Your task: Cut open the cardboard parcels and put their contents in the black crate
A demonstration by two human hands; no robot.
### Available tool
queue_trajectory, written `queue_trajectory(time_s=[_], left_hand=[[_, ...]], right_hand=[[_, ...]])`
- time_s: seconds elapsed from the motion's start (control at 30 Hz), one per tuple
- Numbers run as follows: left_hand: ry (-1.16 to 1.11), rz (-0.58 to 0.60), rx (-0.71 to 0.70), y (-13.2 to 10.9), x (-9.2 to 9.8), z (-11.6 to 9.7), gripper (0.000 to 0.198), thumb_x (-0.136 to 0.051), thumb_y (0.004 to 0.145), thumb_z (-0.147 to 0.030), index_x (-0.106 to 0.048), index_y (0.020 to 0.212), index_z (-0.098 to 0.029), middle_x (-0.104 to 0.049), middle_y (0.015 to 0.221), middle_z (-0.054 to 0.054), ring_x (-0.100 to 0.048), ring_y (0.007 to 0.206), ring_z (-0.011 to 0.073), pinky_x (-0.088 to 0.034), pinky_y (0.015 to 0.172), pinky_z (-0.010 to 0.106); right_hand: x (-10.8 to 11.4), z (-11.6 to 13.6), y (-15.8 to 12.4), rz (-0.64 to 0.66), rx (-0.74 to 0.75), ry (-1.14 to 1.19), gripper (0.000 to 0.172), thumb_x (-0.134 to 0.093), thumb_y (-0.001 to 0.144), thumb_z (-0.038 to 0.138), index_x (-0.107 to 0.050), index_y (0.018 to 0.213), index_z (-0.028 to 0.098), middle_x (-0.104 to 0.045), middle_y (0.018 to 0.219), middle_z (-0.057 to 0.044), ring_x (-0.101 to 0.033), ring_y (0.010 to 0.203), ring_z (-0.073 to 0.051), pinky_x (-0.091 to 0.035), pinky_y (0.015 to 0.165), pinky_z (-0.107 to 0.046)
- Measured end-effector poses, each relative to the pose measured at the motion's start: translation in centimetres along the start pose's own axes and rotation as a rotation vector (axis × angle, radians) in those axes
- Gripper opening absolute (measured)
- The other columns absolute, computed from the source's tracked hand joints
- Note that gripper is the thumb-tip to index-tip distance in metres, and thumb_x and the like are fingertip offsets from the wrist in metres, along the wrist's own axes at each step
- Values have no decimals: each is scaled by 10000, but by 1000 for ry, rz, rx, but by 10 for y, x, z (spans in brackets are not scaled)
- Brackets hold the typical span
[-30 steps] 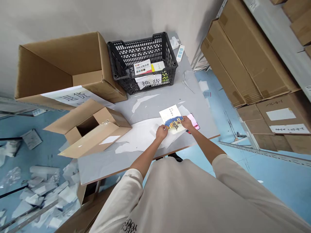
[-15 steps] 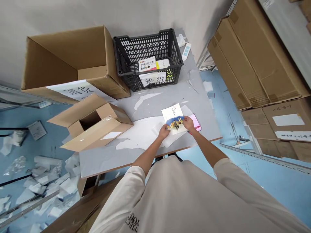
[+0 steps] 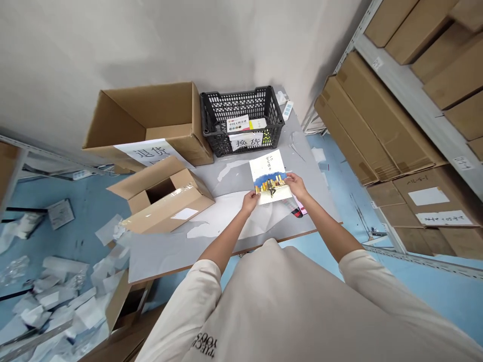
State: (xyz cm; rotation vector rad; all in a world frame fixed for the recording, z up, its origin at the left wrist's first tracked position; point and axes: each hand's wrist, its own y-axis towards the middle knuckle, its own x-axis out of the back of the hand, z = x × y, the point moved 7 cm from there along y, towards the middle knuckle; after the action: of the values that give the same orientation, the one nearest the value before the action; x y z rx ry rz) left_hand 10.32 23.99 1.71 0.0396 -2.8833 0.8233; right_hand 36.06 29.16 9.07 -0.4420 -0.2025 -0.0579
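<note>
I hold a thin book (image 3: pixel 268 173) with a white, blue and yellow cover above the grey table (image 3: pixel 234 173). My left hand (image 3: pixel 250 201) pinches its near left corner. My right hand (image 3: pixel 297 184) grips its near right edge. Under the book lies a sheet of white wrapping paper (image 3: pixel 241 216), and a pink-edged item (image 3: pixel 300 208) pokes out below my right wrist.
A black plastic crate (image 3: pixel 241 103) with books and a paper label stands at the table's far side. A large open cardboard box (image 3: pixel 147 123) sits left of it, a smaller open box (image 3: pixel 166 198) nearer. Stacked cartons (image 3: pixel 381 125) fill shelves on the right. Paper scraps litter the blue floor (image 3: pixel 56 281).
Both hands have lifted the book off the white paper and moved it away from me toward the crate. My head tilted up, showing more wall and shelves.
</note>
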Motion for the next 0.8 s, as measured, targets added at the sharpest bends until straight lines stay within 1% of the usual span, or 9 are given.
queue_trajectory(time_s=[0.1, 0.2, 0.3, 0.37, 0.43, 0.57, 0.67, 0.73, 0.8], left_hand=[[-78, -9, -57, -3, 16, -28, 317, -802, 917, -517, -684, 954, -225, -697, 771, -18, -657, 756, 164, -550, 708, 269], [-168, -34, -99, -6, 33, -48, 367, -791, 950, -542, -677, 1081, -219, -675, 745, -33, -622, 678, 150, -514, 651, 260], [-154, -122, -156, -9, 55, -60, 392, -779, 982, -533, -676, 1169, -204, -566, 662, -80, -515, 588, 124, -423, 588, 243], [-130, -168, -170, -11, 67, -62, 394, -764, 999, -507, -672, 1219, -193, -519, 645, -95, -459, 564, 116, -389, 572, 242], [-112, -194, -154, -12, 77, -62, 412, -758, 1002, -508, -672, 1251, -191, -546, 668, -83, -484, 583, 123, -417, 590, 247], [-116, -208, -117, -8, 90, -65, 494, -772, 982, -576, -669, 1306, -218, -696, 822, -10, -680, 790, 188, -571, 708, 288], [-147, -158, -146, -2, 94, -74, 548, -793, 967, -559, -654, 1377, -223, -748, 944, 36, -728, 910, 218, -635, 726, 313], [-147, -120, -176, 3, 96, -80, 643, -842, 928, -502, -624, 1465, -222, -753, 1003, 50, -731, 882, 212, -645, 703, 319], [-101, -77, -193, 8, 96, -85, 783, -890, 871, -414, -573, 1563, -231, -744, 1038, 40, -723, 798, 179, -629, 683, 307]], right_hand=[[-4, 24, 1, -27, 51, 67, 515, -705, 837, 441, -760, 1271, 170, -872, 1102, -95, -812, 1014, -291, -640, 842, -361], [-15, 41, 3, 14, 112, 86, 526, -733, 873, 486, -776, 1297, 179, -875, 1128, -89, -803, 1069, -284, -636, 878, -360], [-28, 43, 4, 68, 109, 67, 485, -773, 877, 488, -785, 1266, 198, -875, 1099, -70, -800, 1050, -263, -631, 875, -347], [-36, 38, 3, 91, 71, 34, 433, -796, 866, 429, -779, 1232, 199, -871, 1060, -61, -800, 985, -239, -622, 825, -319], [-45, 31, 1, 146, 29, -13, 400, -803, 858, 352, -764, 1227, 202, -859, 992, -40, -794, 886, -210, -596, 746, -281], [-63, 26, 0, 277, 13, -54, 406, -788, 861, 268, -712, 1257, 220, -805, 829, 19, -755, 677, -167, -552, 638, -246], [-68, 36, 9, 280, 60, -16, 374, -774, 874, 261, -685, 1236, 230, -774, 785, 32, -760, 673, -171, -582, 654, -258], [-68, 43, 17, 257, 81, 3, 352, -778, 875, 274, -682, 1211, 236, -768, 791, 28, -777, 709, -181, -614, 696, -280], [-67, 49, 25, 240, 91, 4, 345, -787, 871, 296, -684, 1196, 241, -768, 805, 22, -789, 734, -191, -640, 738, -307]])
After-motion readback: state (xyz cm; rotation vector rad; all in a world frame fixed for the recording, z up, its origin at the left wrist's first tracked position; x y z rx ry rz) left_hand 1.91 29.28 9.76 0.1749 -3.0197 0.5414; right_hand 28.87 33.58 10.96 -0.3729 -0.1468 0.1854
